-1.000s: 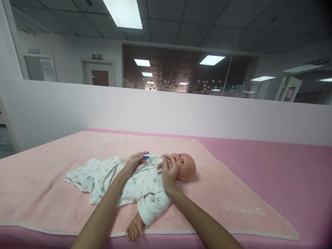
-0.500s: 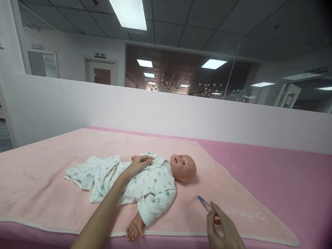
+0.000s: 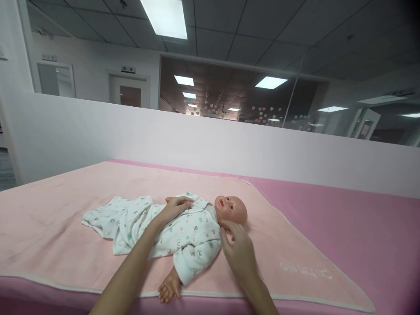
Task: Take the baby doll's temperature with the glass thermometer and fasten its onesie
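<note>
A baby doll (image 3: 231, 208) in a white printed sleepsuit (image 3: 157, 225) lies on its back on a pale pink blanket (image 3: 65, 223), head to the right. My left hand (image 3: 175, 205) rests flat on the doll's chest, fingers spread. My right hand (image 3: 238, 249) reaches in from the lower right, its fingertips at the near side of the doll's head and neck. Nothing shows in that hand. The doll's bare hand (image 3: 167, 288) hangs near the blanket's front edge.
The blanket covers a darker pink bed (image 3: 344, 218) that extends to the right. A low white partition wall (image 3: 210, 144) runs behind the bed, with glass panels and an office room beyond.
One second ago both hands held a thin blue-tipped stick at the doll's mouth. My right hand then carried it down to the right; now it is back at the doll's head without the stick.
</note>
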The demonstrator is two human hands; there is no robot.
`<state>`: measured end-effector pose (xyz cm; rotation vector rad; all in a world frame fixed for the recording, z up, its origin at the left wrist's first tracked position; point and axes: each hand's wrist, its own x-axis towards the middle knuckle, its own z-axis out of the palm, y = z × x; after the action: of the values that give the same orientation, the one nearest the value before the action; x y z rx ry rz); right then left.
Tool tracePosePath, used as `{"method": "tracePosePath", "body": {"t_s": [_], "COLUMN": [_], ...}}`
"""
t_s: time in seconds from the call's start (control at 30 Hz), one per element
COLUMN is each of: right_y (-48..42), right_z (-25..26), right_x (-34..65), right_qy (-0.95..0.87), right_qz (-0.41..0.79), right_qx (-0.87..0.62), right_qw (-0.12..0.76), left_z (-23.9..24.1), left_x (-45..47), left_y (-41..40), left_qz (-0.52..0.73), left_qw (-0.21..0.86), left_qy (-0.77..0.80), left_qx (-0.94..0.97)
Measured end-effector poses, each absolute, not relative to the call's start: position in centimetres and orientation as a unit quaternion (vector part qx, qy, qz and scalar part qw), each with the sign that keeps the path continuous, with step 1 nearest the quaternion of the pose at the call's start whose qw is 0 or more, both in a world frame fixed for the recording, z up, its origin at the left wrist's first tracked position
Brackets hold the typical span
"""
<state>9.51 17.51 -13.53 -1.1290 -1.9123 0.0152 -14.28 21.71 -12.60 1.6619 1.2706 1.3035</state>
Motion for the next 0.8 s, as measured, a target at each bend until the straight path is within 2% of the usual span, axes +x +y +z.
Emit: {"method": "tracePosePath", "body": {"t_s": [0.17, 0.47, 0.6, 0.7, 0.8], "right_y": [22.0, 23.2, 23.3, 23.3, 23.3], "right_z": [-12.3, -14.4, -14.7, -14.6, -14.6], "right_x": [3.8, 3.1, 2.9, 2.9, 3.0], "right_qy": [-0.841, -0.799, -0.794, -0.784, -0.766], "right_qz": [0.010, 0.021, 0.028, 0.052, 0.084], "right_qx": [-0.409, -0.403, -0.406, -0.401, -0.381], "right_qw": [0.355, 0.447, 0.452, 0.471, 0.510], "left_z": [-12.4, -11.8, -10.7, -10.5, -10.9], "left_x": [-13.8, -12.5, -10.7, -9.0, -8.2], "left_y": [21.5, 21.0, 21.8, 22.3, 22.3], "left_qz": [0.461, 0.399, 0.309, 0.287, 0.326], "left_qw": [0.291, 0.143, 0.021, -0.066, -0.035], "left_qy": [0.509, 0.566, 0.666, 0.688, 0.637], "left_qx": [0.666, 0.707, 0.678, 0.663, 0.697]}}
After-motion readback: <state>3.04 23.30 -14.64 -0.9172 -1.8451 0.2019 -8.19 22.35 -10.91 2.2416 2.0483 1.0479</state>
